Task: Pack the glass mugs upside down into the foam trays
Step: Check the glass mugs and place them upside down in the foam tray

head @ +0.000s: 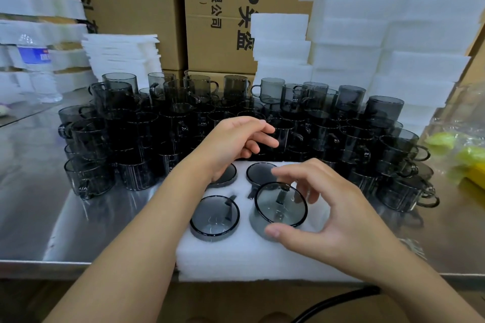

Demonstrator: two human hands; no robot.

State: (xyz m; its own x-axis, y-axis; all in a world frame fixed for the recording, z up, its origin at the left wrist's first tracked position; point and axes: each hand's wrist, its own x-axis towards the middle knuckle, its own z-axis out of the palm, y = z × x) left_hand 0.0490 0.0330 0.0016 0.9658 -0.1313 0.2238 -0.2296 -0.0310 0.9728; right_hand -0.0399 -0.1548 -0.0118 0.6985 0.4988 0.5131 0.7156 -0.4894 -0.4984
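A white foam tray [236,257] lies at the table's front edge with smoky grey glass mugs upside down in its holes. The front-left mug [214,215] and the back-right mug [258,173] sit seated. My left hand [233,144] hovers with loosely curled fingers over the back-left mug [228,174], partly hiding it and holding nothing. My right hand [336,217] grips the front-right mug [280,204], thumb at its near side and fingers behind it. That mug stands a little higher than the others and slightly tilted. Many loose mugs [183,118] are stacked behind the tray.
Loose mugs also crowd both sides of the tray. Stacks of foam trays [367,34] rise at the back right, thin foam sheets [120,52] at the back left, cardboard boxes [217,8] behind. A water bottle [34,60] stands far left, a plastic bag [456,144] far right.
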